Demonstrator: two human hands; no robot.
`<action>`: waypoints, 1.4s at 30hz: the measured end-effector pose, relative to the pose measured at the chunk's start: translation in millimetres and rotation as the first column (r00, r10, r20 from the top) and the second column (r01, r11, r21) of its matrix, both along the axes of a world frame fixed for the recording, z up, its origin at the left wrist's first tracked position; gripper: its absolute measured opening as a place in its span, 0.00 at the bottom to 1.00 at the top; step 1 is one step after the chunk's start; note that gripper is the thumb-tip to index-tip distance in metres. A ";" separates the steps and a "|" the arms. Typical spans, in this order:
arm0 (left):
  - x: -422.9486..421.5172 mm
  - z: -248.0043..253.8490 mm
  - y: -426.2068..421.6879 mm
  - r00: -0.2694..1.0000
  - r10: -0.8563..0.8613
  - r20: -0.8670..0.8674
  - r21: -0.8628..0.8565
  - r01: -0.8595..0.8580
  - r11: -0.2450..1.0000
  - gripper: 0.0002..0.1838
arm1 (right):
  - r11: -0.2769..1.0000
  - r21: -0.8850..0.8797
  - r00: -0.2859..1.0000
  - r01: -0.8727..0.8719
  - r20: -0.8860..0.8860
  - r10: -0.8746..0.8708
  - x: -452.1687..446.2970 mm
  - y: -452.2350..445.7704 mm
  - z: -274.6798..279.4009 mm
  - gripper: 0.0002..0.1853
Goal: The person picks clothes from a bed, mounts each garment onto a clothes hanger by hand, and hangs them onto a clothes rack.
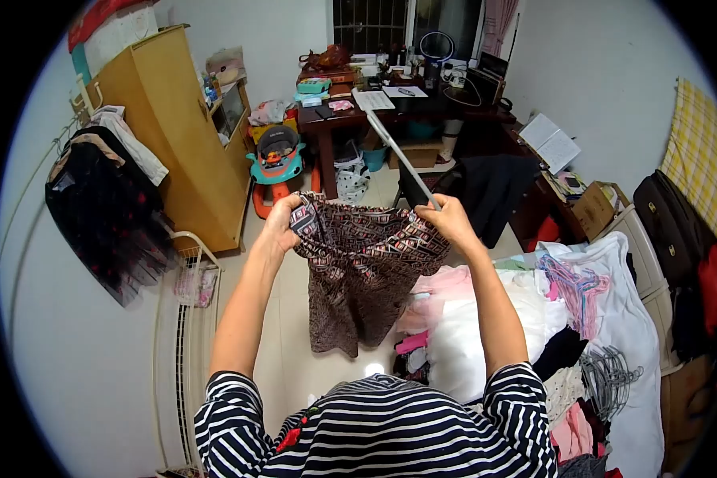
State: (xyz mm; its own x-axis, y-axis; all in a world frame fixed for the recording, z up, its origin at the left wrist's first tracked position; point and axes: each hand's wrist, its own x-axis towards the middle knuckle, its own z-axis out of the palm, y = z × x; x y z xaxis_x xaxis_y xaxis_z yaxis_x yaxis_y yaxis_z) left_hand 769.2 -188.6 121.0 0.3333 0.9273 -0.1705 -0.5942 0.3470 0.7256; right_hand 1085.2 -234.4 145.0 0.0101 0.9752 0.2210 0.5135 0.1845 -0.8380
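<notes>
A brown garment (349,291) with a small geometric print hangs in front of me, its gathered upper edge stretched between both hands. Whether it is a skirt or loose shorts I cannot tell. My left hand (280,221) is closed on the edge's left end, where a lighter patterned part folds over. At the right end, my right hand (448,219) pinches the cloth. A long, thin grey bar (398,151) slants from the right fingers up toward the desk. It appears to be in that hand too, though the fingers hide its lower end.
To the right, a bed (641,334) bears a white pillow-like bundle (462,342), pink hangers (577,291), grey hangers (609,378) and clothes. Ahead stand a cluttered desk (327,127) and a baby walker (277,159). A wardrobe (171,119) and a rack with dark clothes (95,207) are left.
</notes>
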 end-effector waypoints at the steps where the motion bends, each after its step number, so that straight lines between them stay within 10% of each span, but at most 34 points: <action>1: 3.6 10.1 -8.5 0.997 -0.059 -0.043 0.002 0.059 0.998 0.13 | 0.999 -0.021 0.999 -0.025 -0.025 0.024 0.5 1.9 -3.4 0.14; 6: 3.6 17.8 -18.4 0.978 -0.172 -0.116 0.187 0.191 0.964 0.06 | 0.964 -0.145 0.933 -0.221 -0.320 0.166 15.4 -8.3 -7.3 0.16; 22: 6.6 4.4 10.8 0.616 0.614 -0.493 0.573 -0.301 0.762 0.07 | 0.803 -0.252 0.825 -0.540 -0.348 0.446 74.8 -70.6 -27.0 0.22; 34: 25.7 24.0 -10.5 0.824 0.349 -0.446 0.529 -0.072 0.846 0.15 | 0.676 -0.270 0.712 -0.686 -0.445 0.544 61.5 -88.0 -15.4 0.17; 39: 25.6 0.5 4.8 0.682 0.463 -0.566 0.571 -0.082 0.817 0.14 | 0.655 0.004 0.590 -0.756 -0.430 0.684 21.7 -92.0 -6.3 0.35; 42: 24.1 -9.4 8.7 0.873 0.282 -0.399 0.343 -0.143 0.928 0.12 | 0.658 0.081 0.537 -0.748 -0.507 0.674 2.0 -100.1 13.1 0.42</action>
